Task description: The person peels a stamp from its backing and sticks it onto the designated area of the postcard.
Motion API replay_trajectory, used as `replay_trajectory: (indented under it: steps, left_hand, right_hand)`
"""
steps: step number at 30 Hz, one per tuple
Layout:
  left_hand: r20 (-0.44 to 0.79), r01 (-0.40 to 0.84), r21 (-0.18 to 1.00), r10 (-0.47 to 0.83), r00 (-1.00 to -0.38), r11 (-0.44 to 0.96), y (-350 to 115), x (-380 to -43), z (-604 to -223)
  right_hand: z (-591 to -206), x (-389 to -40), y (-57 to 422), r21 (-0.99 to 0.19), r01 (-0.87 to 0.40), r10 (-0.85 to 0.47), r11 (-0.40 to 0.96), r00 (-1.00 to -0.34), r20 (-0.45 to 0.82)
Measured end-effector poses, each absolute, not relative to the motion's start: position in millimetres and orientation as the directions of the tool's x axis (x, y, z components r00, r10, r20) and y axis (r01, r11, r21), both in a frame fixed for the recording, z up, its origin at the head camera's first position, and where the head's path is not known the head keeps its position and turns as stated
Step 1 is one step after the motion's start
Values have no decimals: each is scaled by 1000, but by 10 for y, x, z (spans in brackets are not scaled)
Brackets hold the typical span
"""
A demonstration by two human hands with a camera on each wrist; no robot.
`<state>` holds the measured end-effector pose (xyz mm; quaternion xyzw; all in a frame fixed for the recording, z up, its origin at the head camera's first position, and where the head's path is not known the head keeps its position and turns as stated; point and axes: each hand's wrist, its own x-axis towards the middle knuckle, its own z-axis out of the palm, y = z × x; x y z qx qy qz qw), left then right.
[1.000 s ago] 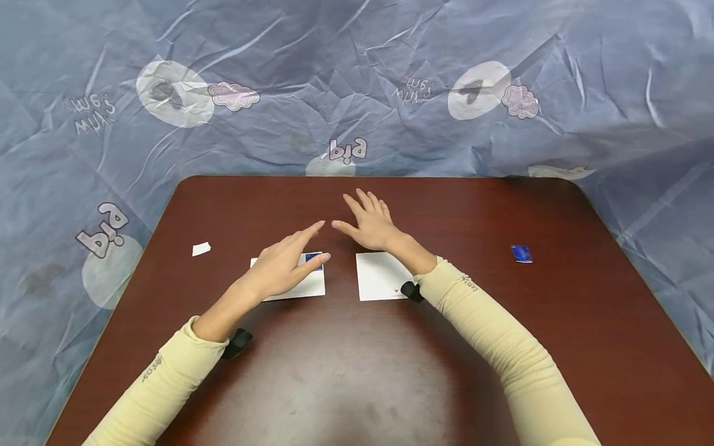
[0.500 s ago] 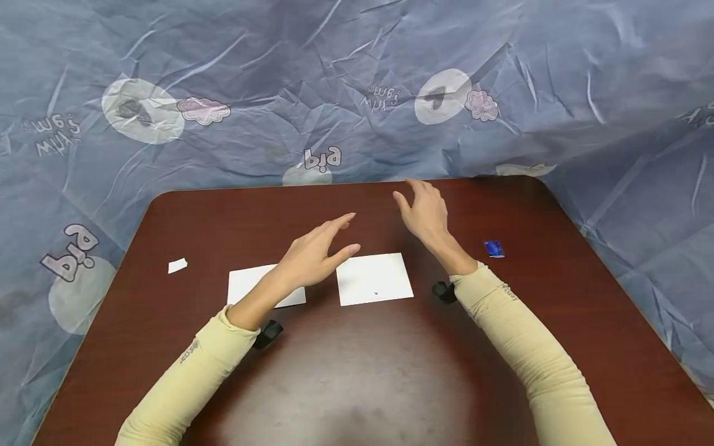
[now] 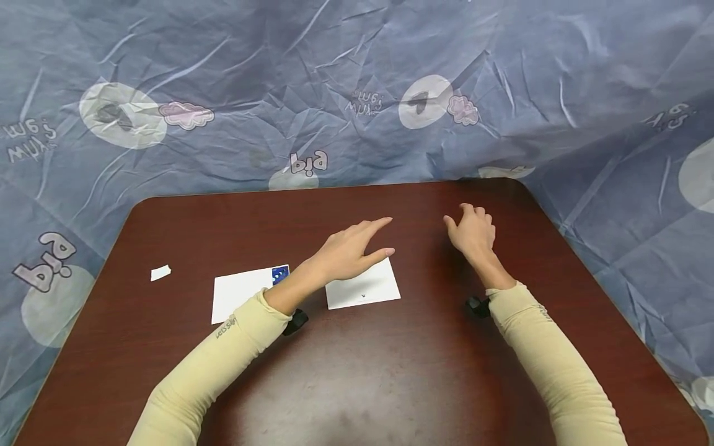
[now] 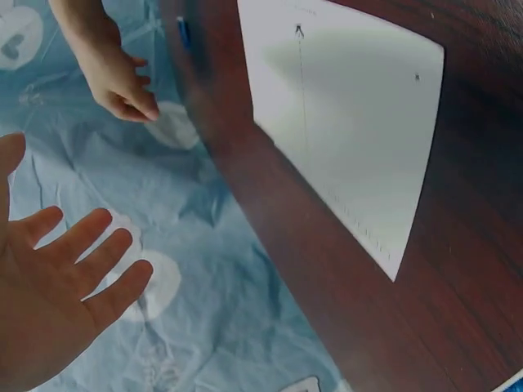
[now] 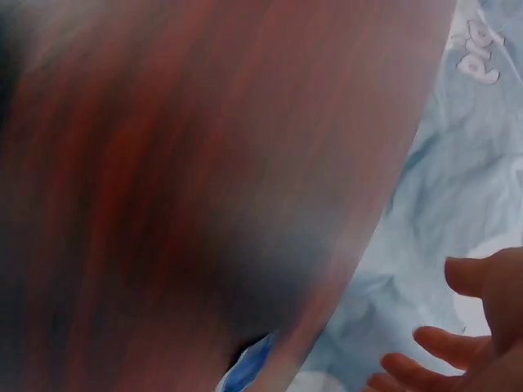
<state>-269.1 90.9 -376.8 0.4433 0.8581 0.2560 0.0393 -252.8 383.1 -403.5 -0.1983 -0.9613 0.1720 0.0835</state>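
My left hand (image 3: 346, 253) hovers with spread fingers over a white card (image 3: 362, 291) that bears a tiny dark mark, covering its upper part in the head view. Nothing is in that hand in the left wrist view. Farther right, my right hand (image 3: 473, 233) is above the table, its fingers loosely bent and holding nothing. A small blue packet-like piece (image 5: 248, 363) lies on the table near it, hidden behind the hand in the head view. Another white card (image 3: 240, 290), with a blue picture patch (image 3: 280, 274) at its upper right corner, lies partly under the left sleeve's line.
A small white paper scrap (image 3: 160, 272) lies on the left of the dark red-brown table (image 3: 362, 371). A blue patterned cloth (image 3: 251, 74) hangs behind the table's far edge. Each wrist wears a black camera.
Both hands have moved right, the right one to the blue piece and the left one across to the right-hand card. The head view has turned slightly right. The cards lie as before.
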Motion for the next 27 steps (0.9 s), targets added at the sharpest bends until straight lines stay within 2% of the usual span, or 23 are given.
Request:
replay_trajectory:
  steps: [6,15,21,27]
  left_hand:
    - [93,779,409,828,-553,475,1062,-2656,-3851]
    - [37,803,375,858,-512,463,1226,-2530,-3932]
    - [48,810,380,864,-500,448,1243,-2478,-3975]
    - [39,790,403,854,-520,462,1202,-2464,-3983]
  right_hand:
    - [-4038,-2387,4087,-403,460,468,791,-880,-86]
    - [-4130,-2262,4363,-299,547,469,782,-832,-296]
    - [-4148,-2226,4437,-299,533,448,792,-839,-310]
    - [-4137,-2205,4470,-295,556,479,777,-826,-297]
